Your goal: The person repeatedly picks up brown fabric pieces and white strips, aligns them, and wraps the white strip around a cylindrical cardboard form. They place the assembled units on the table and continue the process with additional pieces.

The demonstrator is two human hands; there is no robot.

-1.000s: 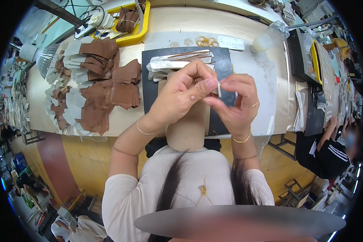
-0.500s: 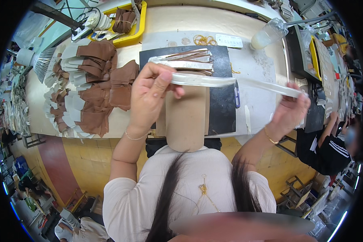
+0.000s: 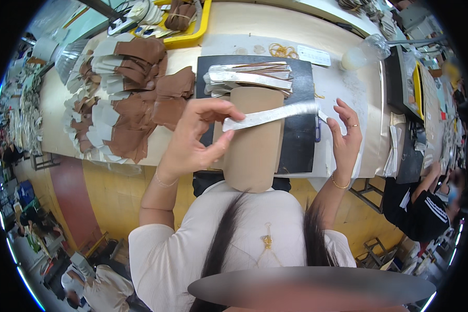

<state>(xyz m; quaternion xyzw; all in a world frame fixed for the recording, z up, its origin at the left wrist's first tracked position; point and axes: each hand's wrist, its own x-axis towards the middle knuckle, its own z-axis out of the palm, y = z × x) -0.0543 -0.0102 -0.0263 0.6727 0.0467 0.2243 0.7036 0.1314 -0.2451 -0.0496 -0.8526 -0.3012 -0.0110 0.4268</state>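
My left hand (image 3: 195, 138) has its thumb and fingertips at the left end of a long white strip (image 3: 273, 115), which stretches rightward over a rounded tan board (image 3: 253, 156). The strip's right end is blurred. Beside that end, my right hand (image 3: 347, 134) is raised with its fingers apart; a small pale sliver shows next to its thumb, and I cannot make out whether it belongs to the strip. Behind the board, a pile of white and brown strips (image 3: 249, 79) lies on a black mat (image 3: 296, 148).
Brown pieces with pale ends (image 3: 135, 112) are stacked on the left. A yellow tray (image 3: 192, 35) stands behind them. Yellow rubber bands (image 3: 283, 50) and a clear bottle (image 3: 356, 54) lie at the back. A blue pen (image 3: 317, 132) is right of the mat. Another person (image 3: 418, 205) sits at far right.
My right hand has moved left and its fingers have spread. The strip, earlier stretched out to both hands, now reaches from my left hand with its right end in motion.
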